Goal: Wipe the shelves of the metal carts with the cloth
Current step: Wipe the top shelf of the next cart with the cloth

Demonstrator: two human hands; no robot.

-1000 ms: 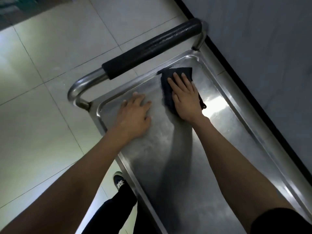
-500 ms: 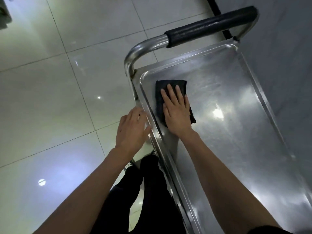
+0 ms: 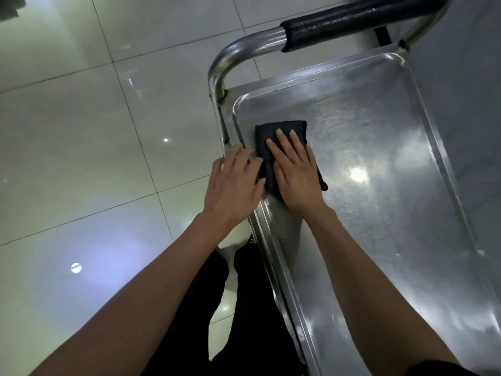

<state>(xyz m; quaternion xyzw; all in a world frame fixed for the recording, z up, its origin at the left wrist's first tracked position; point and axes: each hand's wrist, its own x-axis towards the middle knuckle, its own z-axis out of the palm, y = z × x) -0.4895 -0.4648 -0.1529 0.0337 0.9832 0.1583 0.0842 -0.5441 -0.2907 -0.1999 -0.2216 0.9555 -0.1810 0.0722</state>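
My right hand (image 3: 296,175) presses flat on the cloth (image 3: 282,131), centre frame on the shelf (image 3: 379,213) by its left rim. My left hand (image 3: 235,185) rests open across that rim, touching the cloth's edge. The risk I see: the folded cloth could bunch or slide out from under my palm. I count one cloth, one shelf, one handle (image 3: 352,17), two hands.

Steel cart shelf (image 3: 379,213) (scuffed) bears dark cloth (image 3: 282,131).

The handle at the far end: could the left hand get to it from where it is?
Probably yes. The left hand rests open on the cart's rim, and nothing lies between it and the handle.
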